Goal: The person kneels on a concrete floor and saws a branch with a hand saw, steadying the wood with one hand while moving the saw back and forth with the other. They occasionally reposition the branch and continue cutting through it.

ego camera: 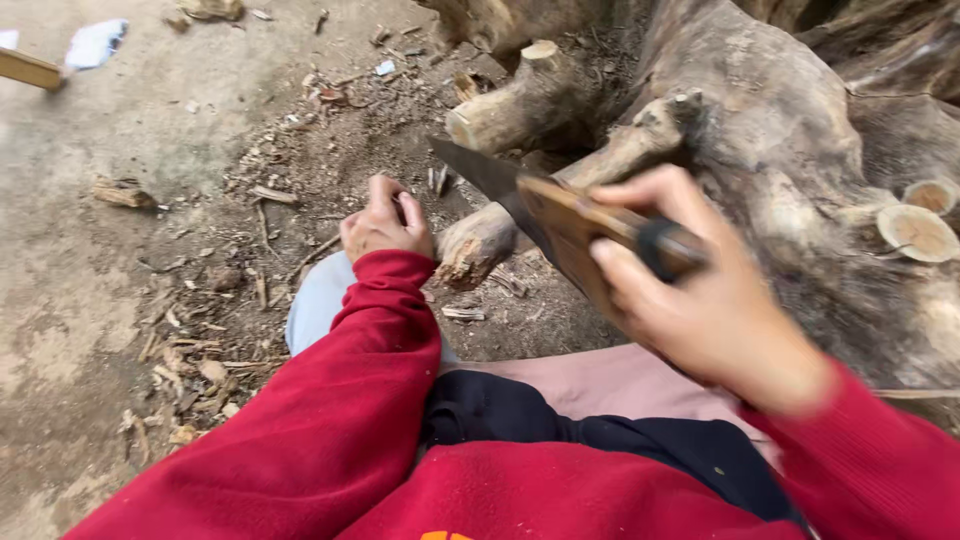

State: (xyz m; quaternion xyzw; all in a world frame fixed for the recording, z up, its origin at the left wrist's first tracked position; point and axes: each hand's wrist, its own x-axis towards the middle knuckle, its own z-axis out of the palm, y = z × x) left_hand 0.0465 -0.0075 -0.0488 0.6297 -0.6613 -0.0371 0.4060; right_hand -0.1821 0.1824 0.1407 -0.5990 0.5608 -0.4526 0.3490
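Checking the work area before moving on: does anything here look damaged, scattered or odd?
Yes. Wood chips lie scattered over the dirt beside the left hand. The branch stub near it has a splintered, ragged end. The right hand holds a chopping blade.

The single head-worn camera looks steeply down and forward from close range over the person's red sleeves and lap, facing the bare dirt ground (120,250) on the left and the tree stump (800,150) on the right.
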